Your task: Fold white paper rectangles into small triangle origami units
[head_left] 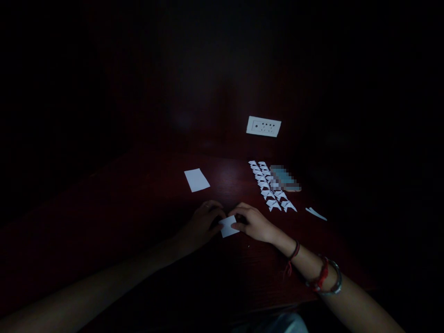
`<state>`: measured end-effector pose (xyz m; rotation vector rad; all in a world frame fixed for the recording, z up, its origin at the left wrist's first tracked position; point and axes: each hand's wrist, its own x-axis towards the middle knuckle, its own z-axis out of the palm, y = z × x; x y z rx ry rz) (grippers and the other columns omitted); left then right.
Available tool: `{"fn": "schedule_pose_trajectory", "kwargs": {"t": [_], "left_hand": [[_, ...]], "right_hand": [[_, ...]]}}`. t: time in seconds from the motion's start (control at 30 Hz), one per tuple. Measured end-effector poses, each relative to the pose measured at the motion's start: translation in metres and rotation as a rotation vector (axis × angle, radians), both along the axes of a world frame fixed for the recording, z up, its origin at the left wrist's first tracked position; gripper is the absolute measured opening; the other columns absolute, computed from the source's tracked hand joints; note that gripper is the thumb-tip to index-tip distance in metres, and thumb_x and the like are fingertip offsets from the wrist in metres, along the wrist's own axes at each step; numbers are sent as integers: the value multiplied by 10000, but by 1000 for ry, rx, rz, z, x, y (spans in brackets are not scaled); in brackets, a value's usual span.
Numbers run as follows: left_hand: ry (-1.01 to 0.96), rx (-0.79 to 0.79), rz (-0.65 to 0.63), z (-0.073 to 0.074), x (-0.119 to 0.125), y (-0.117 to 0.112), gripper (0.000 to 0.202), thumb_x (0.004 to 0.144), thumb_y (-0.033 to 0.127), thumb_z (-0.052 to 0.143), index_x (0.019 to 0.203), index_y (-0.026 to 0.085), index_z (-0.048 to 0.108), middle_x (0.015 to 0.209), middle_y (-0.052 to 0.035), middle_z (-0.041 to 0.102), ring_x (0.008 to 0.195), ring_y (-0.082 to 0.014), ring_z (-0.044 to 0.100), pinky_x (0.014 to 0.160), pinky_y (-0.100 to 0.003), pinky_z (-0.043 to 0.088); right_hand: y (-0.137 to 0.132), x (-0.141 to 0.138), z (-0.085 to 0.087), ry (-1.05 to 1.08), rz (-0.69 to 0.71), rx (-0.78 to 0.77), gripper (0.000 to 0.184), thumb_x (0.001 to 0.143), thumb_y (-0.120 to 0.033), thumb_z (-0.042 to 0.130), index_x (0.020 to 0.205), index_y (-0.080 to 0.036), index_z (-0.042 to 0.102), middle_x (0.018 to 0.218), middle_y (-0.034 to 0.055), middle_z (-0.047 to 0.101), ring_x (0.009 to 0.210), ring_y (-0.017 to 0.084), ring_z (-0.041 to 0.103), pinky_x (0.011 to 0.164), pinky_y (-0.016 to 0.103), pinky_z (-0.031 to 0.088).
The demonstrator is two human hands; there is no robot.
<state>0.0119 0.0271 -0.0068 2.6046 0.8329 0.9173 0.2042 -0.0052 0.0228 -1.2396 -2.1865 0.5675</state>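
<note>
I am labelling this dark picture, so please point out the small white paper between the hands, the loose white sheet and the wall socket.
small white paper (229, 227), head view, its uncovered middle.
loose white sheet (196, 180), head view, its centre.
wall socket (263, 126), head view, middle of its plate.

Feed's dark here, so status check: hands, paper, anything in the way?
Left hand, right hand both pinch small paper on table. Folded pieces to its right, blank sheet beyond. Nothing in the way.
</note>
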Motion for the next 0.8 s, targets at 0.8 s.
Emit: {"fn": "schedule_pose_trajectory", "kwargs": {"t": [0.8], "left_hand": [[-197,-336,47,31,-1,-12,85,856,237,391,918,203,438,834,10,550,756,-124,539,661,-257,425]], "right_hand": [[-11,0,16,102,84,258,254,799,-161,475,1024,-208,582,895,35,532,824,119,510,725,247,431]]}}
